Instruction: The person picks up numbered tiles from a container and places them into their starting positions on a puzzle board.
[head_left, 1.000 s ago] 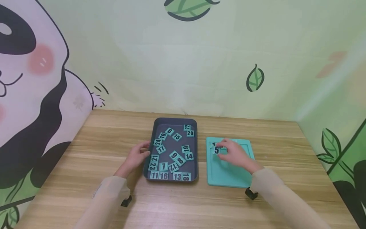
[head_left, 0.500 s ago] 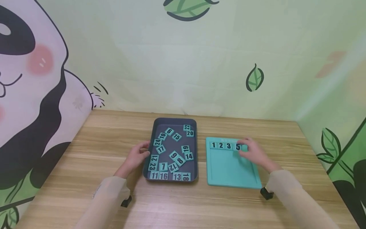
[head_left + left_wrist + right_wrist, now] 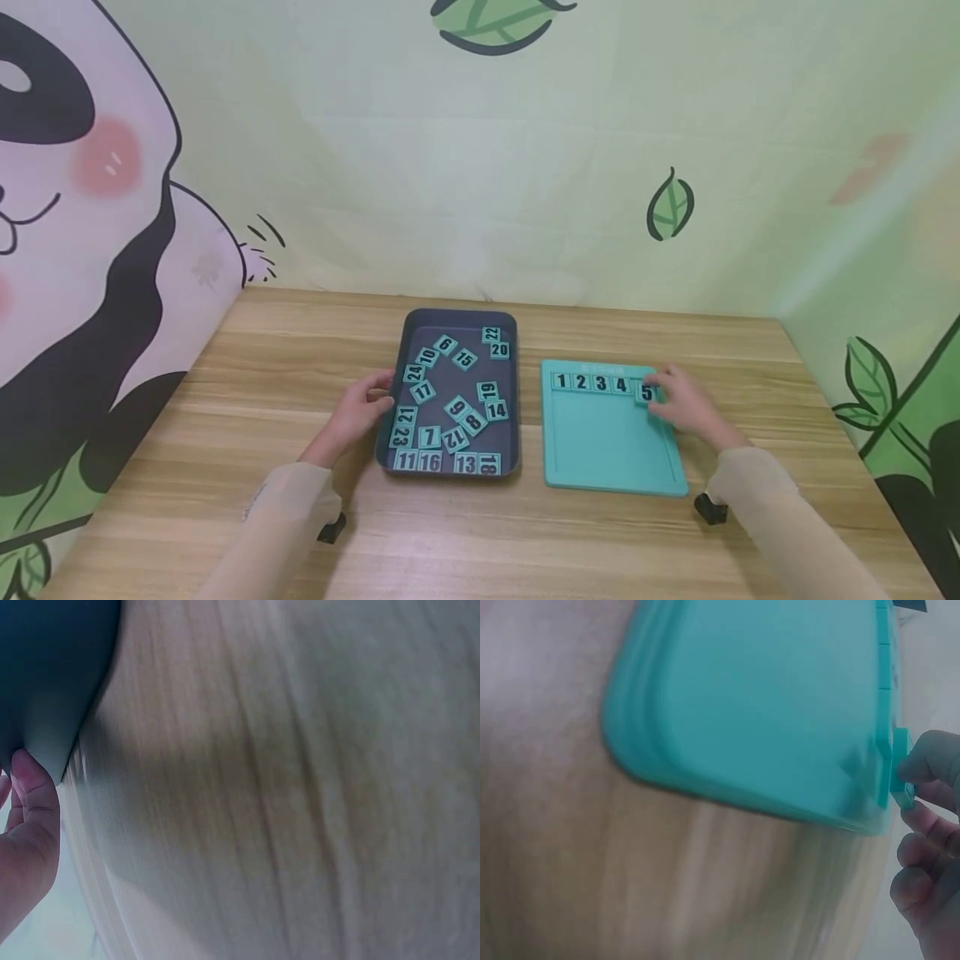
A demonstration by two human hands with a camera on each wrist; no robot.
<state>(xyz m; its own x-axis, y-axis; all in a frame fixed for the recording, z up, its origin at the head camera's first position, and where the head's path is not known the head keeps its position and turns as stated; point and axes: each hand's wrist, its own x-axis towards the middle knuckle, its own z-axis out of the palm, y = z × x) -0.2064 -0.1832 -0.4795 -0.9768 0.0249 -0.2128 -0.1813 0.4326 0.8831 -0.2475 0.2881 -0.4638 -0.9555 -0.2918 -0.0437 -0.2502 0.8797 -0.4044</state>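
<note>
My right hand point(image 3: 686, 403) pinches the number 5 tile point(image 3: 645, 392) between thumb and fingers over the upper right of the turquoise board point(image 3: 611, 450). In the right wrist view, the pinched tile point(image 3: 902, 766) stands just above the board's tile row. Tiles 1 point(image 3: 561, 381), 2, 3 and 4 point(image 3: 621, 385) lie side by side along the board's top. At the dark tray point(image 3: 450, 321), my left hand point(image 3: 358, 417) touches the outer left wall with relaxed fingertips. From the left wrist view, its thumb point(image 3: 31, 776) rests against that wall; the other fingers are partly hidden.
Several loose number tiles lie in the tray at various angles, among them 6 point(image 3: 446, 344), 7 point(image 3: 429, 437) and 20 point(image 3: 500, 350). Tray and board stand apart on a wooden table point(image 3: 480, 533). Behind is a printed wall covering point(image 3: 480, 183) with a panda and leaves.
My right hand has carried the 5 tile rightward along the board, from over tile 1 to beyond tile 4, uncovering the row. The left hand and the tray have stayed in place.
</note>
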